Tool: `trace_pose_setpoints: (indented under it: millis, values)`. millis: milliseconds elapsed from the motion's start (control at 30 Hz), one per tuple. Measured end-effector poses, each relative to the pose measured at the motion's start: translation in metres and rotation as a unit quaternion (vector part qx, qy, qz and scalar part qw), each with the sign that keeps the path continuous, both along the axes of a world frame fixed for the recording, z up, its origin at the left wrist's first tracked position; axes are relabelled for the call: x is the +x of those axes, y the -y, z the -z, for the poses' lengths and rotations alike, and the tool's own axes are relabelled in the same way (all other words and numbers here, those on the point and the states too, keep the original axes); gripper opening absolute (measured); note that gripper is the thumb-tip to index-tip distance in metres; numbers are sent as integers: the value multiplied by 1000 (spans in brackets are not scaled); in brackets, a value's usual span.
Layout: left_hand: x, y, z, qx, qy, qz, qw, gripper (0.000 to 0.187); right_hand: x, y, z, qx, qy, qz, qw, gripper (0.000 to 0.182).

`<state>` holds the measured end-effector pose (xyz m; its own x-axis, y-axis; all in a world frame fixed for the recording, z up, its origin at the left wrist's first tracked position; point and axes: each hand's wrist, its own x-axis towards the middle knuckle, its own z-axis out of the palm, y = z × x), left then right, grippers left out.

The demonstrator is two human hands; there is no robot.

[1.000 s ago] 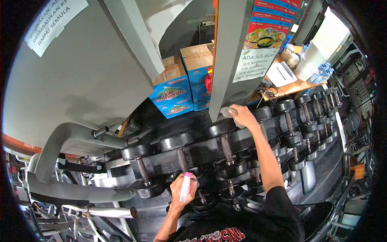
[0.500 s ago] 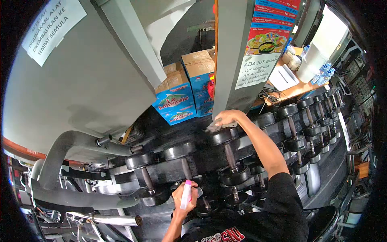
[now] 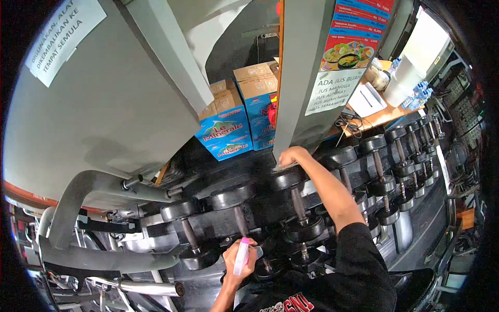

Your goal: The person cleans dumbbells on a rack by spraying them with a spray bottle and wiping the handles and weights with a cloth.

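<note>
My left hand is closed around a spray bottle with a pink and white top, held low in front of me. Behind the bottle lies a black dumbbell on the rack. My right hand reaches forward to the far head of another black dumbbell. Its fingers are curled on a greyish cloth, of which only a little shows between the hand and the dumbbell's far end.
Several more dumbbells line the rack to the right. Behind it stand blue water cartons and a grey pillar. A wooden desk holds papers and bottles at the right. Grey machine tubing fills the left.
My right hand has shifted slightly, and less of the cloth shows under it now. The left hand with the spray bottle stays nearly in place.
</note>
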<state>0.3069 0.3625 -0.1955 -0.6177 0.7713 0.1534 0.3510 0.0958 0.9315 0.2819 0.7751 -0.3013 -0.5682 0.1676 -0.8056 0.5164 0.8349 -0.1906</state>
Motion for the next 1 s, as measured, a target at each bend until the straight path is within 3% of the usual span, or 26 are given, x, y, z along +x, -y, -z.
trace_pose_setpoints:
  millis: [67,133,200,267,333,400,433,467,533,567,667,800,900,1000]
  values:
    - [-1,0,-1,-21,2,12,1000,12,-10,3,-2,-54,36,-2,998,52]
    - [-1,-1,-3,-21,-3,13,1000,12,-18,4,-6,-104,-28,-88,990,49]
    - [-1,-2,-2,-22,-7,16,1000,13,-12,7,-9,-132,-79,-54,987,47]
    - [-3,-2,0,-5,-3,17,1000,14,-1,10,-20,-336,-182,42,923,48]
    - [-3,-2,-1,-2,-1,15,1000,15,7,10,-23,-380,-203,39,902,47]
    - [-4,-3,0,1,2,13,1000,16,13,9,-31,-80,-154,-9,985,52]
    - [-4,-3,0,12,-22,21,999,16,13,3,-16,-13,-135,-43,990,51]
    - [-5,-2,0,22,-47,30,998,17,7,5,-13,-14,-136,-43,990,51]
    - [-5,-2,4,31,-65,35,997,17,-6,13,-12,31,3,-37,999,46]
    - [-5,-2,5,42,-84,38,995,16,-10,16,-16,-74,-44,-61,994,42]
    - [-3,-2,3,34,-44,23,998,15,-15,24,-17,-124,-201,-68,969,38]
    - [-4,-2,3,22,-32,15,999,14,-1,44,-45,-222,-304,-49,925,37]
    - [-2,0,4,11,22,-7,1000,11,12,26,-52,-94,-220,-61,969,35]
    - [-2,2,0,-10,24,-8,1000,11,23,-37,47,54,-76,-104,990,39]
